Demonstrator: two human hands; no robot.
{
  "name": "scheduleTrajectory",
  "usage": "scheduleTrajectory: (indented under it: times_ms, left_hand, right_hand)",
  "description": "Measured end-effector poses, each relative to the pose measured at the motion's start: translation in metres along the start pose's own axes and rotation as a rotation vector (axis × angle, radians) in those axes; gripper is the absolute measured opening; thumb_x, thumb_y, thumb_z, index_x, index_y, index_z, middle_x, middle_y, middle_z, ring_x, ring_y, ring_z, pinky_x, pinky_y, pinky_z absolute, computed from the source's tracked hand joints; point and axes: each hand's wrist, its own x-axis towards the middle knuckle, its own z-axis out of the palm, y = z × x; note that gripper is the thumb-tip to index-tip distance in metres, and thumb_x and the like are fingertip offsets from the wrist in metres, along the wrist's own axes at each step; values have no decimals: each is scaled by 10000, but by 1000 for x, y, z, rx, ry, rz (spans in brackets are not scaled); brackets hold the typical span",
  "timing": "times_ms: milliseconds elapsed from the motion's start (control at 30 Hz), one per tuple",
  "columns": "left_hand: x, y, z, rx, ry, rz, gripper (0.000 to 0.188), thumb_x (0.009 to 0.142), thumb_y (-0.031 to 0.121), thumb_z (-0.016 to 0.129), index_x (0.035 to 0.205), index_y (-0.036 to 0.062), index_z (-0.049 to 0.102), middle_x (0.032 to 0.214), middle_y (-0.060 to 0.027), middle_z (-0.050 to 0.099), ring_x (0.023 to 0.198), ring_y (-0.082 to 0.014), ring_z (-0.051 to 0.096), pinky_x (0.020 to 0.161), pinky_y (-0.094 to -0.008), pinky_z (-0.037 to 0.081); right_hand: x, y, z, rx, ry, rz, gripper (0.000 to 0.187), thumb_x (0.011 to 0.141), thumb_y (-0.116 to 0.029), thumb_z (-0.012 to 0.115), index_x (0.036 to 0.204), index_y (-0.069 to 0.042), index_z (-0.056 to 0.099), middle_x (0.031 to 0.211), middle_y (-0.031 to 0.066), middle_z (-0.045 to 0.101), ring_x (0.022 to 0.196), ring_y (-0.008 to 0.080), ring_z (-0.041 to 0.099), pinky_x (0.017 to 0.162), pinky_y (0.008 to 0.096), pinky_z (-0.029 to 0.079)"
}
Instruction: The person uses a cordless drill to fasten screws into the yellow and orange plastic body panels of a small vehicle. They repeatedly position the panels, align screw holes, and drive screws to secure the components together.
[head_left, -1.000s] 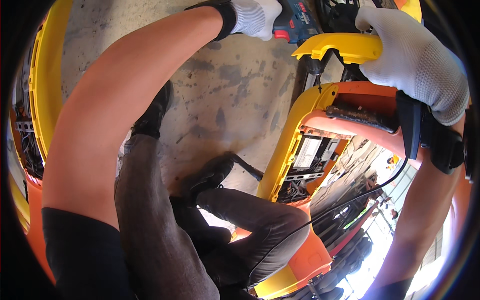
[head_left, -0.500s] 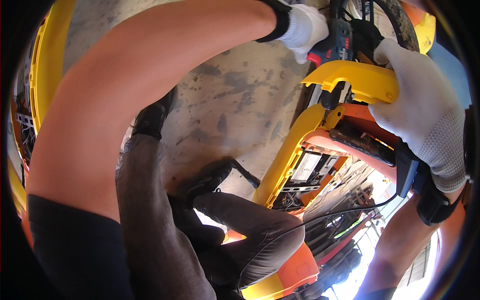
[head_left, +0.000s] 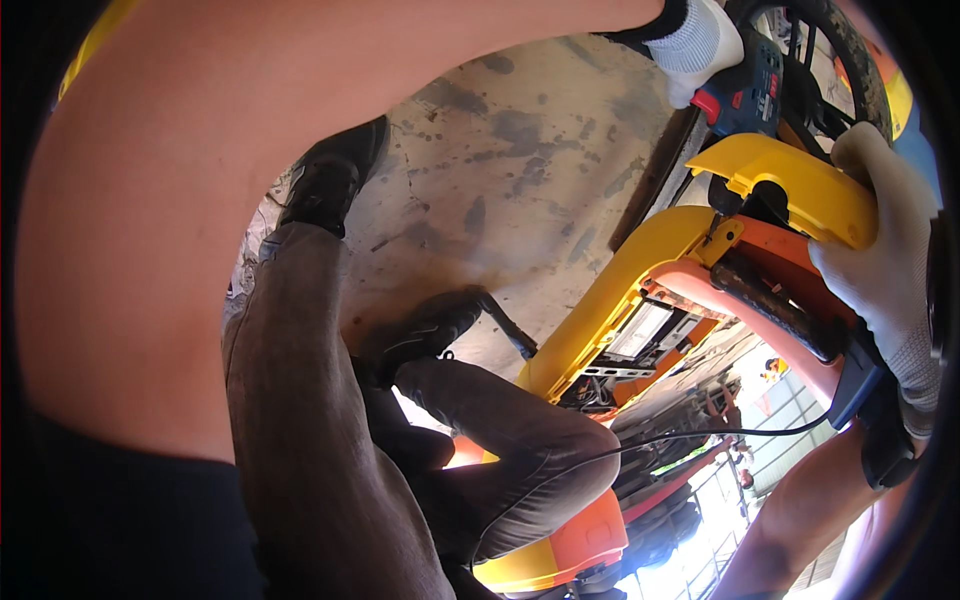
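Note:
My left hand [head_left: 705, 48], in a white knit glove, is closed around a dark blue cordless power tool [head_left: 760, 88] with a red trigger, at the upper right. The tool's working end is hidden. Just below it is a curved yellow plastic cover [head_left: 795, 185] with a rounded cut-out. My right hand [head_left: 885, 225], gloved in white too, grips the cover's right end, its thumb along the upper side. Under the cover runs a yellow and orange machine body [head_left: 610, 310], its side open on metal brackets and wiring.
A worn black steering wheel [head_left: 850, 60] stands behind the tool. My bent legs [head_left: 310, 400] and dark shoes [head_left: 335, 175] rest on the stained floor [head_left: 500, 170]. A pedal-like black lever [head_left: 505, 325] juts beside the machine body. A black cable [head_left: 730, 432] crosses at lower right.
The view has shifted, so both hands, the power tool and the yellow cover appear farther right. More of the steering wheel shows. Both hands keep their grips.

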Motion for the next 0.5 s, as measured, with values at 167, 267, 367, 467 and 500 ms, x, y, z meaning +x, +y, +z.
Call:
scheduleTrajectory:
  times_ms: [167,267,367,467,500]
  left_hand:
    - [-1,3,9,58,8,-7,434,662,389,867,968,97,771,947,-138,742,923,-316,707,822,-396,559]
    - [3,8,7,40,36,28,441,662,389,867,977,95,768,954,-137,740,929,-314,706,829,-394,560]
    - [2,6,10,28,28,11,449,662,389,867,985,94,765,961,-136,739,935,-313,705,836,-391,560]
    - [0,6,10,26,33,2,456,662,389,867,994,93,762,968,-135,737,942,-311,704,842,-388,560]
    - [2,7,10,27,36,4,459,662,389,867,996,92,761,970,-135,737,944,-311,704,845,-387,560]
  right_hand:
    - [4,4,12,-77,125,-136,479,697,46,771,1104,-37,533,938,157,623,822,233,692,773,287,585]
    - [-3,14,12,-143,126,-119,511,709,28,787,1148,-30,534,974,167,639,853,244,705,796,299,591]
    - [2,30,15,-104,85,-132,488,725,30,800,1125,-38,530,980,178,639,882,264,714,826,335,603]
    - [-4,70,10,-131,10,-123,580,725,-2,795,1233,-24,515,1034,171,636,897,239,702,827,313,592]
    - [-11,90,13,-109,32,-124,613,726,-16,793,1269,-21,508,1057,168,633,905,230,697,828,306,588]
